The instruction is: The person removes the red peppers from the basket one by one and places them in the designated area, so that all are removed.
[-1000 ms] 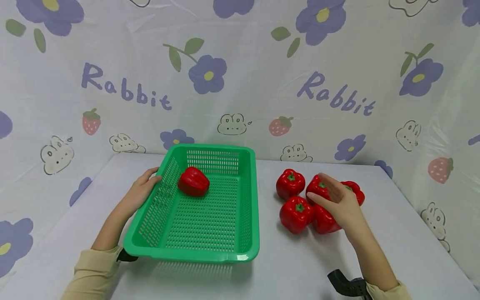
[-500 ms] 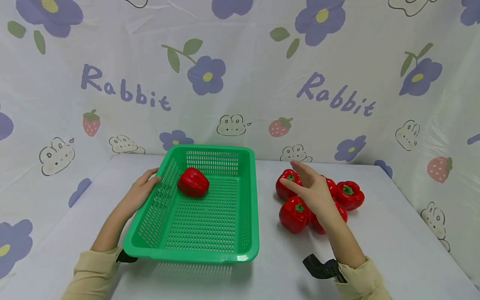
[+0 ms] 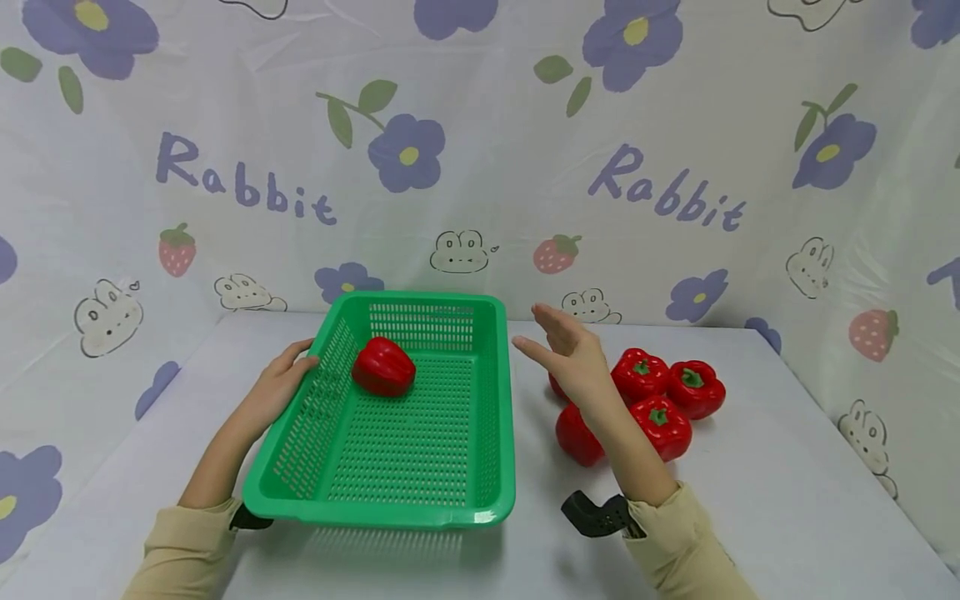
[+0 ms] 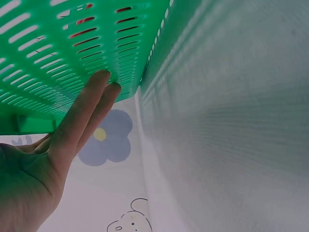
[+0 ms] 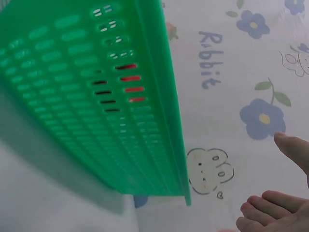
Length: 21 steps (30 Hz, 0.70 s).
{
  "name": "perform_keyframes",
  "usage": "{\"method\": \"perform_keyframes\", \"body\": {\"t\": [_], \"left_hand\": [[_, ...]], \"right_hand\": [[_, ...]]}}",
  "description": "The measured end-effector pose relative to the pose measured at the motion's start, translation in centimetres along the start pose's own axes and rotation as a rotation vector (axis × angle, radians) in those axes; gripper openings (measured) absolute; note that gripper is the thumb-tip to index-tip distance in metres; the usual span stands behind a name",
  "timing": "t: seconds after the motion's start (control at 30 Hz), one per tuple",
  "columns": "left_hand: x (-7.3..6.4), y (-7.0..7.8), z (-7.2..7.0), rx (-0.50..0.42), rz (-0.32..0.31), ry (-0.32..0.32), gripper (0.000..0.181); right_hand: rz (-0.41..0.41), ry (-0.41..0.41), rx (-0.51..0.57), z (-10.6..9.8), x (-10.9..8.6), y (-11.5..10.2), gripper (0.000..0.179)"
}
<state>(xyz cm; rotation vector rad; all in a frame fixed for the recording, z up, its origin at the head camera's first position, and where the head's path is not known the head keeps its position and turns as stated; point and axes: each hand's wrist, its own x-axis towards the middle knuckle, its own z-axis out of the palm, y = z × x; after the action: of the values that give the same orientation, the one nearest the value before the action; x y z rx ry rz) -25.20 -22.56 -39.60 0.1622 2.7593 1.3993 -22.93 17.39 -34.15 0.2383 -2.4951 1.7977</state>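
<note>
A green plastic basket (image 3: 408, 512) with slotted walls stands left of the middle on the table, one red bell pepper (image 3: 383, 367) lying in it near the left wall. My left hand (image 3: 279, 390) grips its left side, thumb at the rim; in the left wrist view two fingers (image 4: 87, 104) lie straight along the outer wall. Just beyond the basket's right rim my right hand (image 3: 576, 360) is in the air, holding nothing, thumb and fingers spread apart. Behind and beside it sit several red bell peppers (image 3: 662, 427); two of them are partly hidden by the hand and forearm.
The white table (image 3: 780, 467) extends to the right past the peppers. A white curtain (image 3: 480, 150) printed with flowers and rabbits hangs along the back and sides. A black wrist device (image 3: 596, 512) sticks out from the right wrist.
My right hand has moved left from over the bell peppers to beside the basket's right rim, staying spread. The left hand and the basket have kept their places.
</note>
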Motion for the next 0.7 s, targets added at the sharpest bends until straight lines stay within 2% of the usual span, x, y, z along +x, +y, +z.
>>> {"method": "perform_keyframes", "body": {"t": [0.47, 0.7], "left_hand": [[-0.1, 0.0, 0.0, 0.000, -0.003, 0.000, 0.059], [-0.2, 0.1, 0.0, -0.008, 0.009, -0.011, 0.059]], "right_hand": [[-0.044, -0.034, 0.138, 3.1, 1.4, -2.2, 0.068], [-0.049, -0.039, 0.162, 4.0, 1.8, -2.8, 0.067]]}}
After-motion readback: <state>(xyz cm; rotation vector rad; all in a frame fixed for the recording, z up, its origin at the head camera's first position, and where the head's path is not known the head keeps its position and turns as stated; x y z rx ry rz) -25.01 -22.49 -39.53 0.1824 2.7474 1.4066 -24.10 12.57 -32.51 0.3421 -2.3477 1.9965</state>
